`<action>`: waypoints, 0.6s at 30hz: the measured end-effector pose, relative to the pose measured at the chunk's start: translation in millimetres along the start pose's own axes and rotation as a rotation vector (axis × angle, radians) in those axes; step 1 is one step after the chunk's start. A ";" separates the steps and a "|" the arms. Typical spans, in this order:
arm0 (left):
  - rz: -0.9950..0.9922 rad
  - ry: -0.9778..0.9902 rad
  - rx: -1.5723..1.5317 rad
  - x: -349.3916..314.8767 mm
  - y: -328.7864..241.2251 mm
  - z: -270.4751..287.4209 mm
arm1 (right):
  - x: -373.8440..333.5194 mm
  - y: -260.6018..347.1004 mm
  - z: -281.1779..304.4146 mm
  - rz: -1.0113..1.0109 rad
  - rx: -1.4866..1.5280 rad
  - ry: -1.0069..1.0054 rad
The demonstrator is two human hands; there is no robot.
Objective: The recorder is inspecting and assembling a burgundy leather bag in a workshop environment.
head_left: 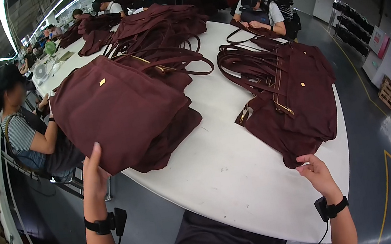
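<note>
Near the table's left edge, my left hand (95, 175) grips the lower edge of a maroon tote bag (115, 101). My thumb lies against its front, and the other fingers are hidden behind the cloth. That bag has a small gold emblem and rests on a pile of similar bags. On the right, my right hand (316, 173) pinches the bottom corner of another maroon bag (313, 105) at the near end of a second stack. Long straps and gold zippers (283, 108) show along that stack's left side.
Both piles lie on a long white table (222, 168). More maroon bags (156, 22) are heaped farther back. A person in a striped top (21, 126) sits at the left edge, another (260, 10) works at the far right side. A wooden pallet (389, 92) stands beyond the aisle.
</note>
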State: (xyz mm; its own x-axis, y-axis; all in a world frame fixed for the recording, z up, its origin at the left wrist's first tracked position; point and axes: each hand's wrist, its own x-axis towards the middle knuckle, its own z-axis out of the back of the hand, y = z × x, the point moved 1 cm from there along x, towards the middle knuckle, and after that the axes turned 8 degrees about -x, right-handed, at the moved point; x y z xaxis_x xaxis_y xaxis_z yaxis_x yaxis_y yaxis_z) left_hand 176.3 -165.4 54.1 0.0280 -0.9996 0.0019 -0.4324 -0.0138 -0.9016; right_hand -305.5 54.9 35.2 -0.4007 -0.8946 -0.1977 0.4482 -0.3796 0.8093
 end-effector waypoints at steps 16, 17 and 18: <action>-0.371 -0.046 0.487 87.9 -28.8 -45.8 | -6.7 -12.9 21.7 0.142 -0.192 -0.164; -0.364 -0.053 0.483 87.9 -24.2 -41.1 | -6.6 -18.3 27.5 0.132 -0.208 -0.186; -0.358 -0.065 0.480 82.7 -22.4 -38.6 | -6.0 -26.4 34.7 0.108 -0.206 -0.209</action>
State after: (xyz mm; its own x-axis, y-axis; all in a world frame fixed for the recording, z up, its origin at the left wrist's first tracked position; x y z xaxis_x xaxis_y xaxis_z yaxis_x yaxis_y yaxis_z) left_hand 153.5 -248.7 91.2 0.1586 -0.9309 0.3289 0.0692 -0.3218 -0.9443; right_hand -342.6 78.4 34.2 -0.4881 -0.8726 0.0186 0.6410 -0.3440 0.6861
